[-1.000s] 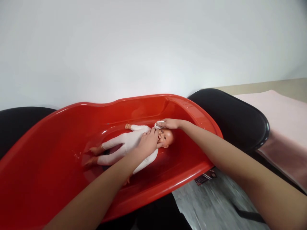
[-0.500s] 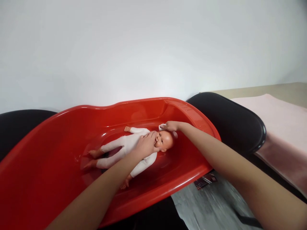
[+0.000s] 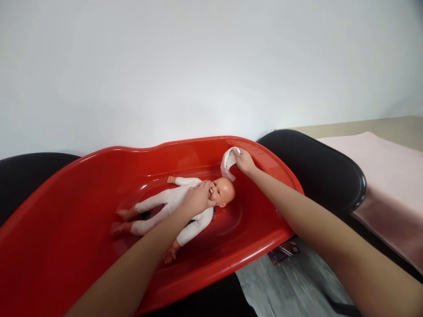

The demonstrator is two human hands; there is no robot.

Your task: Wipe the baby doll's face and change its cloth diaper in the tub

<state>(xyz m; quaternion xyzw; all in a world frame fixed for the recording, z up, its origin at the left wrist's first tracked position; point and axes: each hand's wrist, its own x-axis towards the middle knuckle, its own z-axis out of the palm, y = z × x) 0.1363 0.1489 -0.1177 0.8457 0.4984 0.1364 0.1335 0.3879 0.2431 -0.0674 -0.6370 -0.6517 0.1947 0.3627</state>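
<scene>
A baby doll (image 3: 172,204) in a white suit lies on its back in the red plastic tub (image 3: 66,211), bald head to the right. My left hand (image 3: 196,199) rests on the doll's chest and chin, fingers curled around the neck area. My right hand (image 3: 244,160) is raised above the doll's head, near the tub's far rim, and pinches a small white cloth (image 3: 228,162) that hangs from it.
The tub rests across two black chair seats (image 3: 317,171). A pale pink mat (image 3: 390,176) covers the surface at the right. Grey floor (image 3: 291,281) and a small dark card (image 3: 284,252) show below the tub's front edge. A white wall stands behind.
My right hand has lifted the cloth off the doll's forehead and up toward the tub's rim, where it now hangs unfolded. The left hand stays on the doll.
</scene>
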